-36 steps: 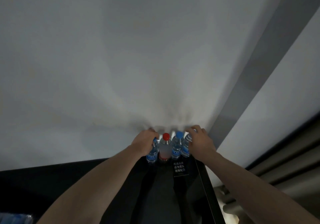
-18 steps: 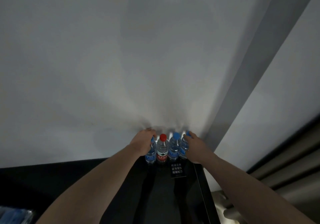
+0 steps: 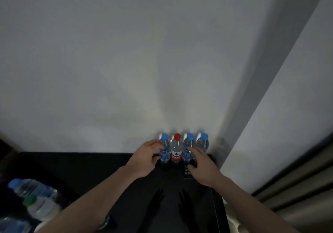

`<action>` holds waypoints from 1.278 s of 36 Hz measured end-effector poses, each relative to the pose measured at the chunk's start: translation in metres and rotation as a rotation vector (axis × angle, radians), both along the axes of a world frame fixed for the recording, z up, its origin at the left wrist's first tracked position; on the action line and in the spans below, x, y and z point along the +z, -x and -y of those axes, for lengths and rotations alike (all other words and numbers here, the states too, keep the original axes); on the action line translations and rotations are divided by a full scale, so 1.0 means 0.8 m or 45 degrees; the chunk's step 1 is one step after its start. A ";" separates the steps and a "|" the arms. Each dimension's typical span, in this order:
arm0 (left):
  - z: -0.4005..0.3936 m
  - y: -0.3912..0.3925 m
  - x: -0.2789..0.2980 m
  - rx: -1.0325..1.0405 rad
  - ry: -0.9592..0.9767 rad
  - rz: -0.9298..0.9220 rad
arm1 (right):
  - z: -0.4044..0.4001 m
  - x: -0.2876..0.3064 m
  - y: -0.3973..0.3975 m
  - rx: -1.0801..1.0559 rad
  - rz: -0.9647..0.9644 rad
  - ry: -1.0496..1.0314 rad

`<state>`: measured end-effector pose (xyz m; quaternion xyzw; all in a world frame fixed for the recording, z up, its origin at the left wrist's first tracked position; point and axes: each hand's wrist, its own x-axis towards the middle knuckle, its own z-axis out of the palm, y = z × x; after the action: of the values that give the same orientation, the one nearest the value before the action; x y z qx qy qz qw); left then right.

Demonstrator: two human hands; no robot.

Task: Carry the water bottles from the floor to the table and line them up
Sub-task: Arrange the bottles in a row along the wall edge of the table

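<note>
Black tabletop (image 3: pixel 93 168) carries four upright water bottles in a tight row at its far right corner against the wall, so squaring them calls for light, even nudges. Left hand (image 3: pixel 144 159) curls loosely round the leftmost blue-capped bottle (image 3: pixel 164 149); right hand (image 3: pixel 201 164) rests relaxed fingers against the third bottle (image 3: pixel 188 148), beside the red-capped bottle (image 3: pixel 177 149).

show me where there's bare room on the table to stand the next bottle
Bare black table runs left of the left hand, beside the leftmost blue-capped bottle; more lies near, between the forearms. The right end is crowded: the row of four, with the red-capped bottle, reaches the wall corner, with the right hand there.
</note>
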<state>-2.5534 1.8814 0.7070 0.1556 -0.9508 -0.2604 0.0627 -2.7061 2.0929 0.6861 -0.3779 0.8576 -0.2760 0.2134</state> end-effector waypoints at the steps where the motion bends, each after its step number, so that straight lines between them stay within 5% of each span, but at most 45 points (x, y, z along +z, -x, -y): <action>1: -0.005 -0.022 0.003 0.019 0.000 -0.005 | -0.005 -0.001 -0.017 0.014 0.041 0.025; 13: -0.066 -0.296 0.006 0.483 -0.185 0.076 | 0.006 -0.012 -0.210 0.194 0.377 -0.047; 20: -0.020 -0.404 0.003 0.481 -0.211 0.141 | 0.045 -0.020 -0.303 0.269 0.415 -0.045; 34: 0.108 -0.549 -0.025 0.437 -0.178 0.119 | 0.160 -0.014 -0.459 0.126 0.273 0.019; 46: 0.182 -0.571 -0.020 0.436 -0.147 0.021 | 0.227 -0.014 -0.468 0.141 0.091 -0.161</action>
<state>-2.0967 1.7356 0.6911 0.3205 -0.8944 -0.2988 0.0893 -2.3318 1.9114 0.6750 -0.4005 0.8430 -0.2222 0.2822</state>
